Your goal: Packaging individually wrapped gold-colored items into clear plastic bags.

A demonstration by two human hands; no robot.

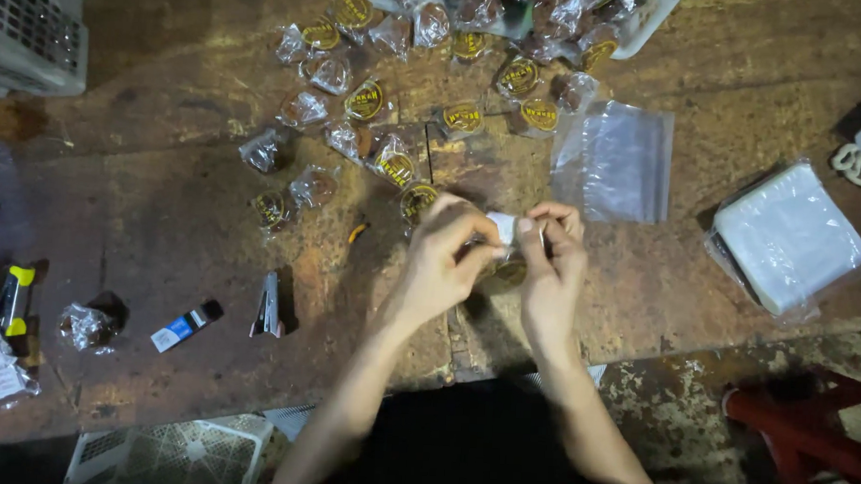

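Your left hand (446, 255) and right hand (549, 255) meet near the middle of the worn wooden table (190, 202), both pinching a small white packet (502, 226) between thumbs and fingertips. The packet sits between the two hands, raised just above the tabletop; whether it touches the wrapped round sweet (511, 272) beneath your fingers cannot be told. Both grips are closed on the packet.

Far from your hands, a scatter of wrapped sweets (369, 102) in clear film with yellow round labels spreads toward a white basket (650, 19) at the far edge. A clear zip bag (615, 163) lies flat just right of that scatter. Further right sits a stack of clear bags (789, 236). To the left, near you, lie a stapler (269, 308), a small blue-and-white tube (185, 326) and one loose wrapped sweet (86, 327).
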